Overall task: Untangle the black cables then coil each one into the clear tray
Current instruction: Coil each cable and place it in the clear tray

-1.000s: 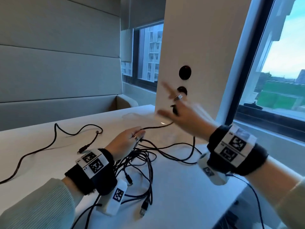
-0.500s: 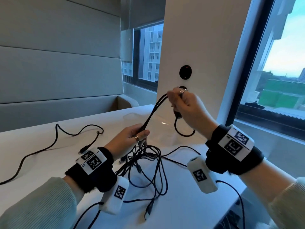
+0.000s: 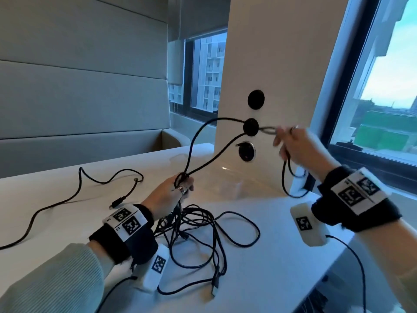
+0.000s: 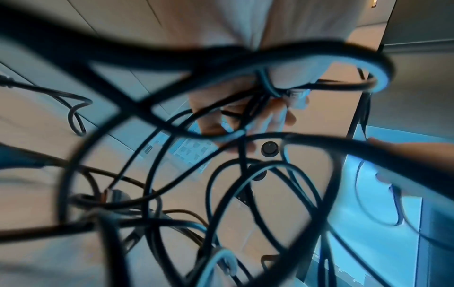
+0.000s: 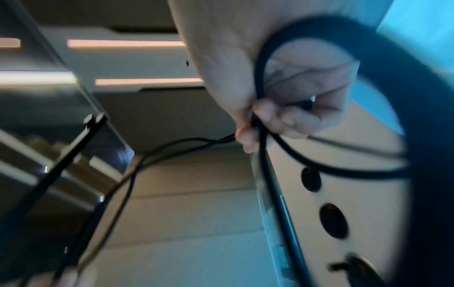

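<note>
Black round cable point(image 3: 204, 164), drawn out farther than half a second ago: now stretched in two strands between both grips, raised wider and higher off the white table point(image 3: 259, 279). Means one cable nearly freed from the tangled heap of black cables point(image 3: 203, 231) lying just below the left grip. No coiling begun; clear tray not seen in any view.

Left hand point(image 3: 168, 196) low, knuckles up, fingers curled round the doubled strands at their lower end. Right hand point(image 3: 300, 150) lifted up and away to the right, blurred, pinching the loop's far end point(image 5: 258, 124), slack hanging below that grip. Separate thin black cable point(image 3: 79, 190) lying well apart, left of the left grip.
</note>
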`<state>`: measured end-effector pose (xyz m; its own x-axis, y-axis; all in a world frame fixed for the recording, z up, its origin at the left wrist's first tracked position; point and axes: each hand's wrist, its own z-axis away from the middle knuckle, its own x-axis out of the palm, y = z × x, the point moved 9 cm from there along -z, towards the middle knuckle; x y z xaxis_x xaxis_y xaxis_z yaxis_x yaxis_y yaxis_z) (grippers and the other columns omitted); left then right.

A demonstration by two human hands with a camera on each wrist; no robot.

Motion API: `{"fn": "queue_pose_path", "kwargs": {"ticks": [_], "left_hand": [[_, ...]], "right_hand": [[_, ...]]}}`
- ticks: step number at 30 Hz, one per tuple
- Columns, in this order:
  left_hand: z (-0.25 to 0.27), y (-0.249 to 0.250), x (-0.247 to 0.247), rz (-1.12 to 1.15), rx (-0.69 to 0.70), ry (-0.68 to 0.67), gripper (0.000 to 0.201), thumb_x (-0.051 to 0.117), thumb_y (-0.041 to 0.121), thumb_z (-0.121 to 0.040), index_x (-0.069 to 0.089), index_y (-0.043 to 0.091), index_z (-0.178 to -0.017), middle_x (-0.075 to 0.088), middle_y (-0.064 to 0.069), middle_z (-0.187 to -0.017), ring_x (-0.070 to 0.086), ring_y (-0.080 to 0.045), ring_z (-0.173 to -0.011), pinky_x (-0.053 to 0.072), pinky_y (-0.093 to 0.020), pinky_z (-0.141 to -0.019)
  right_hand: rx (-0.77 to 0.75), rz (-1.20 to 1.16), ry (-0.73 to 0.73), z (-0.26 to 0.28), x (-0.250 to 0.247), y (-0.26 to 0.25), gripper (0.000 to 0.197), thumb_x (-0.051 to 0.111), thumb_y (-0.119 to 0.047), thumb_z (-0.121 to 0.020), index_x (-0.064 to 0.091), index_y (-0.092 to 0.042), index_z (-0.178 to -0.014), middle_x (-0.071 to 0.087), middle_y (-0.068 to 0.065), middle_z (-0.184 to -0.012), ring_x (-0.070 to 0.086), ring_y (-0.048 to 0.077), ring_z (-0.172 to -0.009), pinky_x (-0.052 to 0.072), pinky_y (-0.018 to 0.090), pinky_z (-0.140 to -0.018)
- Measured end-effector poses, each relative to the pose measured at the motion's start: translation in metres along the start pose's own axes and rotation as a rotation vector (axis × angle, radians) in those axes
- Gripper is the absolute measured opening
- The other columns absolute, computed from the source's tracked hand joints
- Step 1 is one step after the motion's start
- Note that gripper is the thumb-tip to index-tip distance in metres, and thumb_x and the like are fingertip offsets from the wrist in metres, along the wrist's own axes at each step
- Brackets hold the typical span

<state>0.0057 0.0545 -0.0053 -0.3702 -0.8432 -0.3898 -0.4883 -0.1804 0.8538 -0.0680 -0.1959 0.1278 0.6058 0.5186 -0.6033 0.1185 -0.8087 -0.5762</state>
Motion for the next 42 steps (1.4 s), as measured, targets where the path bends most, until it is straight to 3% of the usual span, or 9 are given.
{"fn": "queue_pose_path", "kwargs": {"ticks": [3,6,10,12,16,20,24,33,42], "left_hand": [[-0.001,0.005,0.0,0.019,-0.04,0.025,0.033,0.04,0.038,-0.097,0.045,0.016,-0.072,0.037,0.01,-0.05,0.033,-0.005,-0.043,0.029,-0.022,-0.048],[-0.002,0.01,0.002,-0.06,-0.04,0.049,0.03,0.037,0.028,-0.099,0.043,0.015,-0.073,0.035,0.007,-0.053,0.03,-0.002,-0.038,0.025,-0.021,-0.044],[-0.002,0.013,0.003,-0.218,-0.016,0.045,0.028,0.037,0.026,-0.099,0.043,0.017,-0.074,0.036,0.005,-0.056,0.032,-0.003,-0.037,0.023,-0.021,-0.046],[-0.001,0.021,0.003,-0.309,0.021,0.062,0.027,0.037,0.026,-0.099,0.044,0.018,-0.075,0.04,0.004,-0.058,0.034,-0.003,-0.045,0.029,-0.019,-0.049],[0.001,0.027,0.012,-0.317,0.069,0.036,0.024,0.044,0.022,-0.097,0.049,0.025,-0.073,0.05,0.009,-0.062,0.044,-0.003,-0.055,0.031,-0.017,-0.054],[0.005,0.02,0.013,-0.286,0.065,-0.035,0.027,0.052,0.032,-0.093,0.055,0.025,-0.067,0.048,0.011,-0.048,0.042,-0.002,-0.047,0.031,-0.016,-0.05],[0.007,0.009,0.009,-0.18,0.027,-0.093,0.029,0.054,0.031,-0.092,0.058,0.019,-0.067,0.054,0.009,-0.052,0.049,-0.004,-0.052,0.037,-0.013,-0.055],[0.009,-0.001,0.024,-0.121,-0.017,-0.229,0.012,0.064,0.022,-0.086,0.061,0.024,-0.074,0.059,0.014,-0.066,0.05,-0.005,-0.062,0.04,-0.016,-0.062],[0.015,-0.007,0.029,-0.202,-0.054,-0.306,0.009,0.06,0.028,-0.089,0.066,0.031,-0.095,0.068,0.01,-0.079,0.06,-0.002,-0.074,0.044,-0.014,-0.071]], "right_hand": [[0.108,0.325,-0.264,0.018,0.039,0.028,0.036,0.03,-0.03,-0.1,0.054,-0.005,-0.11,0.059,0.006,-0.077,0.056,0.024,-0.068,0.045,0.031,-0.063],[0.093,0.399,-0.48,0.04,0.073,0.025,0.058,0.041,-0.019,-0.096,0.013,-0.023,-0.146,0.043,0.004,-0.107,0.054,0.023,-0.072,0.049,0.028,-0.059],[-0.217,0.261,-0.38,0.051,0.081,-0.031,0.106,0.069,-0.023,-0.08,-0.014,-0.049,-0.141,-0.003,-0.004,-0.152,0.042,0.033,-0.125,0.044,0.04,-0.098],[-0.408,0.322,-0.342,0.063,0.092,-0.065,0.109,0.073,-0.03,-0.077,-0.013,-0.047,-0.142,0.001,-0.003,-0.154,0.027,0.029,-0.137,0.035,0.046,-0.107],[-0.605,0.783,-0.358,0.076,0.133,-0.086,0.05,0.045,-0.046,-0.093,0.033,-0.028,-0.138,0.051,0.003,-0.124,0.044,0.024,-0.122,0.04,0.047,-0.093],[-0.582,0.534,-0.373,0.057,0.115,-0.091,0.03,0.041,-0.043,-0.095,0.058,-0.019,-0.099,0.057,-0.001,-0.081,0.058,0.021,-0.087,0.045,0.034,-0.073],[-0.482,0.134,-0.169,0.03,0.044,-0.09,0.02,0.047,-0.037,-0.095,0.058,-0.023,-0.085,0.056,-0.004,-0.067,0.053,0.017,-0.063,0.039,0.02,-0.057],[-0.251,0.001,0.305,-0.004,-0.043,-0.04,0.037,0.043,-0.036,-0.097,0.036,-0.028,-0.062,0.039,-0.007,-0.058,0.036,0.011,-0.051,0.031,0.03,-0.051],[0.06,-0.364,0.341,-0.028,-0.053,0.03,0.036,0.04,-0.035,-0.095,0.045,-0.024,-0.061,0.036,-0.006,-0.058,0.03,0.01,-0.049,0.026,0.027,-0.046]]}}
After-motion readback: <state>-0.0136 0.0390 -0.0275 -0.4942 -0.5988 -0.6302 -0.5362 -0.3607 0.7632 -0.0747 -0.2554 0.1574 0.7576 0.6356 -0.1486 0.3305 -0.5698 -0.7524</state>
